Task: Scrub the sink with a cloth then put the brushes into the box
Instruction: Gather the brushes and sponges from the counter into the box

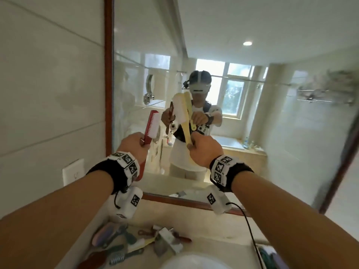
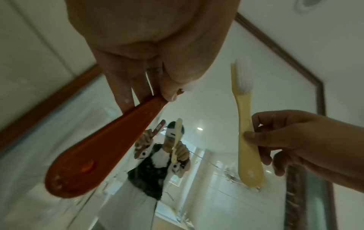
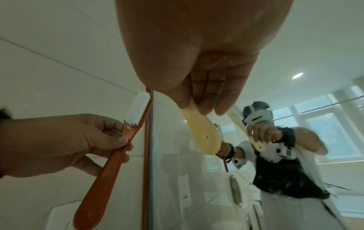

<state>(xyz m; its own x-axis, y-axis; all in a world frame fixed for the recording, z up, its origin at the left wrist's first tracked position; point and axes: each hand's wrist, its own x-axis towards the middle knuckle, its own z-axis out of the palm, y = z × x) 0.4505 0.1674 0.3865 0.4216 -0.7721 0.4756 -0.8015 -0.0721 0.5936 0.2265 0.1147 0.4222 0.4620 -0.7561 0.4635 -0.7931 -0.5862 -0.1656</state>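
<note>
At frame centre, left hand (image 1: pixel 134 144) gripped the red brush (image 1: pixel 151 126); right hand (image 1: pixel 206 150) pinched the yellow brush (image 1: pixel 185 111)

A beige counter (image 1: pixel 223 230) runs below a wood-framed mirror (image 1: pixel 252 45) in the head view. A loose heap of brushes (image 1: pixel 120 247) lies on the counter left of the white sink (image 1: pixel 194 262), their handles teal, yellow and red, pointing every way. A small grey-and-white object (image 1: pixel 169 239), blurred, sits among them, just behind the sink's rim. A dark cable (image 1: pixel 252 235) trails across the counter right of the sink, toward a green and purple item (image 1: pixel 272 257) cut off at the frame's edge.
</note>
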